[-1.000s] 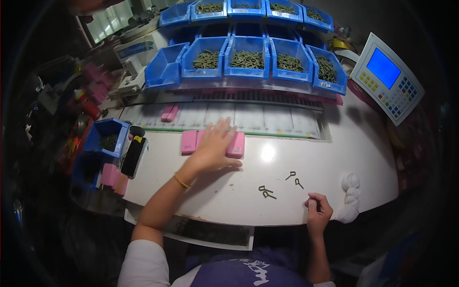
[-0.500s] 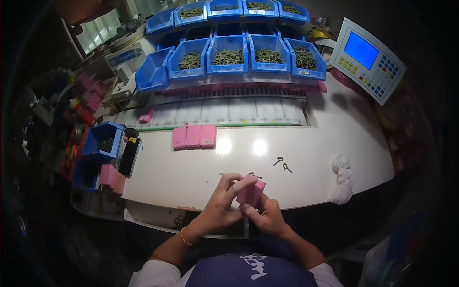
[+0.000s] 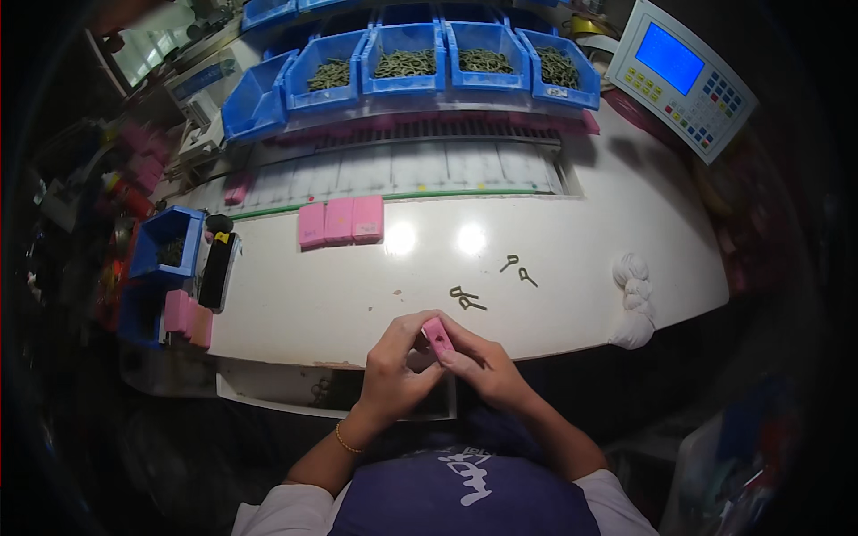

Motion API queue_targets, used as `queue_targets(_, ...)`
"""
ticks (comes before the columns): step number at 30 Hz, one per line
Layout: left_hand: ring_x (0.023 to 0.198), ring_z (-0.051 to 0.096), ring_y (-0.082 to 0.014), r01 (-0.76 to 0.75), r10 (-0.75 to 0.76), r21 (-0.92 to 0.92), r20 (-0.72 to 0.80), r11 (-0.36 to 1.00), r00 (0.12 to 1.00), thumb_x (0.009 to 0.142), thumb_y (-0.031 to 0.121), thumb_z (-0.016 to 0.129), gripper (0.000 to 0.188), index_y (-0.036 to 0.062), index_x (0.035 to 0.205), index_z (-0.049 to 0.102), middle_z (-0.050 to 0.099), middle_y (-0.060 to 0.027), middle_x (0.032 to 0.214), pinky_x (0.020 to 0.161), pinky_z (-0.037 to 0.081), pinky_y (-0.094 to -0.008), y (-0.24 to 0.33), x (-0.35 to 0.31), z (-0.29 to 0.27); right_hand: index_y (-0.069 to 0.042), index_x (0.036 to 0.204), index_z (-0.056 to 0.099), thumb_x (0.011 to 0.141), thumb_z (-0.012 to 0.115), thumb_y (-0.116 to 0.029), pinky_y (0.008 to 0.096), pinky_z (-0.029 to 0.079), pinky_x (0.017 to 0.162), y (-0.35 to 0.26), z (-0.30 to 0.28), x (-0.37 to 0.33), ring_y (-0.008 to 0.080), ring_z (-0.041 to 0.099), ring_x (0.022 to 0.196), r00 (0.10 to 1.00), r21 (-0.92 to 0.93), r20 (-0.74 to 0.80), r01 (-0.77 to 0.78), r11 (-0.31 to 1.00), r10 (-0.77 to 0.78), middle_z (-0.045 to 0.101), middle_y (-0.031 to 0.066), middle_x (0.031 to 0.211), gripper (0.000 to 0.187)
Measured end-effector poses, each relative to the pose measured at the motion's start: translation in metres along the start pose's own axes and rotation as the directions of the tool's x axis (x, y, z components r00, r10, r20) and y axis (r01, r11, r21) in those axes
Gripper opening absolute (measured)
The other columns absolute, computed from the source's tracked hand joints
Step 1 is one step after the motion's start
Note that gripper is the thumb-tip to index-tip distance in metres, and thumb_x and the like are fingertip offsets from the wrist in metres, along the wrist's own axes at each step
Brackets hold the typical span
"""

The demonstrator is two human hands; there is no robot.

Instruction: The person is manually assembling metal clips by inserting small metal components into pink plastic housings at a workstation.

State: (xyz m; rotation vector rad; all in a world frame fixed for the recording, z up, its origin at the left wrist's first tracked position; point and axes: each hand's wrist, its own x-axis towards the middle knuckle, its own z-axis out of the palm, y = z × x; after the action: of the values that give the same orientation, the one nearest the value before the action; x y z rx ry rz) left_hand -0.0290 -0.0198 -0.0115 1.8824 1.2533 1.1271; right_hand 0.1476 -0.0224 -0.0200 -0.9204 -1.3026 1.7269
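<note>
My left hand [image 3: 393, 364] and my right hand [image 3: 490, 368] hold a pink rubber mould [image 3: 435, 334] between them, just over the table's front edge. Its narrow end faces up and shows a dark hole; fingers cover much of its sides. Beyond my fingertips lies a pair of small green ring-shaped pieces with stems [image 3: 467, 302]. Farther off to the right is a second pair of such green pieces [image 3: 510, 263]. Three more pink moulds [image 3: 339, 221] stand side by side farther back on the table.
Blue bins [image 3: 404, 70] of green pieces line the back. A control panel [image 3: 672, 76] with a blue screen stands at the far right. Knotted white cloth [image 3: 635, 299] lies on the right. An open drawer [image 3: 286, 393] juts out below the table edge, left of my hands.
The mould has turned so its narrow, holed end faces up. Two green pieces now lie on the table ahead of my hands. My view has tilted down a little.
</note>
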Motion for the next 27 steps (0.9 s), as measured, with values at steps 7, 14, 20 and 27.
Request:
queue_targets(7,0.093,0.069,-0.0284,-0.123,0.123,0.005,-0.038,0.992,0.992,0.072,0.002,0.078,0.057,0.0009,0.126,0.06,0.066,-0.0171,0.11,0.08,0.056,-0.0356,-0.009,-0.004,0.005,0.006,0.148,0.036,0.102,0.05,-0.028,0.0336,0.036,0.107,0.013,0.011,-0.002,0.0255,0.051,0.119,0.99,-0.139,-0.088,0.095,0.986,-0.107,0.057,0.0179,0.123,0.059)
queue_targets(14,0.097,0.069,-0.0255,-0.014,0.014,-0.089,0.003,0.996,1.0,0.075,0.002,0.079,0.053,-0.0005,0.124,0.06,0.066,-0.0171,0.114,0.085,0.057,-0.0343,-0.007,-0.006,-0.004,0.009,0.144,0.041,0.105,0.039,-0.029,0.0332,0.039,0.104,0.001,0.016,-0.003,0.0202,0.054,0.12,0.992,0.154,-0.127,0.025,0.988,-0.005,0.058,0.0204,0.13,0.054)
queue_targets(20,0.105,0.065,-0.0185,0.207,-0.247,-0.454,-0.029,0.867,0.969,0.081,-0.008,0.069,0.051,-0.0014,0.128,0.051,0.063,-0.0133,0.113,0.084,0.058,-0.0288,-0.02,-0.014,-0.017,0.005,0.138,0.052,0.105,0.044,-0.026,0.0304,0.048,0.091,0.006,0.006,-0.005,0.0177,0.063,0.1,0.981,-0.266,-0.18,0.029,0.963,-0.079,0.068,0.0169,0.113,0.045)
queue_targets(27,0.086,0.069,-0.0139,0.211,-0.211,-0.106,0.008,0.972,0.977,0.079,-0.006,0.07,0.054,0.0027,0.13,0.054,0.068,-0.01,0.096,0.073,0.058,-0.0267,-0.016,-0.004,-0.038,0.001,0.143,0.047,0.097,0.059,-0.009,0.0323,0.052,0.081,0.011,0.007,-0.004,0.0192,0.064,0.09,0.953,-0.213,-0.3,-0.016,0.977,-0.05,0.065,0.0141,0.101,0.049)
